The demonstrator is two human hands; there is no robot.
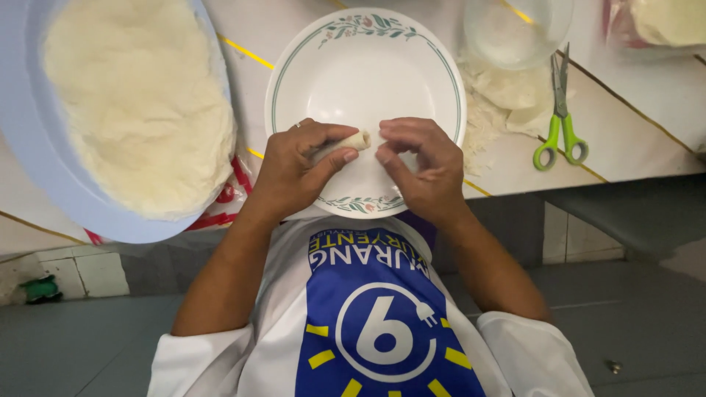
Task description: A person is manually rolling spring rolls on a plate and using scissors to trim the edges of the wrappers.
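Observation:
My left hand (298, 170) grips a small pale rolled piece of dough (354, 140) between thumb and fingers, just above a white plate with a green floral rim (365, 55). My right hand (419, 165) is close beside it, its fingertips pinched together right at the free end of the roll; whether they touch the roll I cannot tell. Both hands hover over the near side of the plate. The rest of the plate is bare.
A large light blue bowl (29, 147) heaped with white crumbly filling (140, 95) stands at the left. A clear glass bowl (515, 29), thin pale wrappers (507, 92) and green-handled scissors (560, 117) lie at the right. The counter edge drops to a grey floor.

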